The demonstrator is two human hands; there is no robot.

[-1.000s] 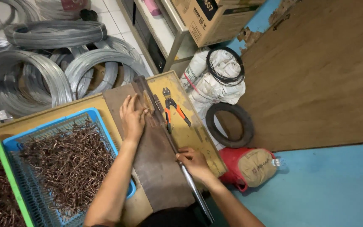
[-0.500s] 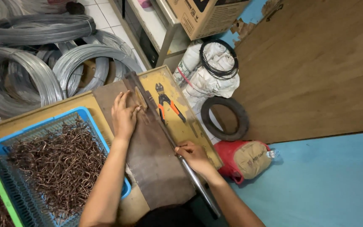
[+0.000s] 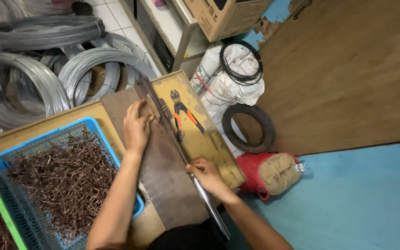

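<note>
A: Steel lever bar (image 3: 199,186) gripped by right hand (image 3: 208,176) — fingers wrapped shut around it, bar lying along dark metal plate (image 3: 167,173) on yellow counter (image 3: 209,139).

B: Left hand (image 3: 136,127)?

A: Flat on plate near jig (image 3: 156,109), fingers loosely curled, pressing — anything held underneath not discernible.

B: Progress?

A: Blue basket (image 3: 116,153) heaped with bent copper-coloured hooks (image 3: 63,183) — many apparently done. Wire coils (image 3: 47,78) on floor unused. Orange-handled cutters (image 3: 184,113) lying idle.
</note>
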